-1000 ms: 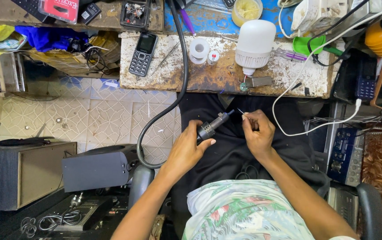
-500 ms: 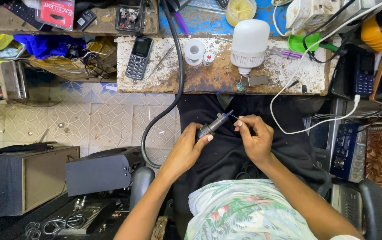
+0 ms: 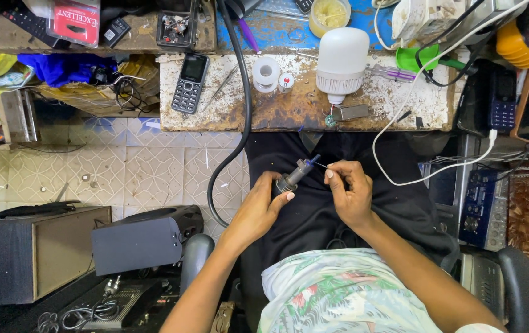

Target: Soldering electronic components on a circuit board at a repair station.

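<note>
- Left hand wrapped tight around a soldering iron, held over the lap near the bench edge, tip pointing far-right.
- Right hand pinches a thin wire at the iron's tip; hands close together, not touching.
- Worn bench far: white bulb, tape roll, keypad phone.
- Red rectangular package with a white label, far left.
</note>
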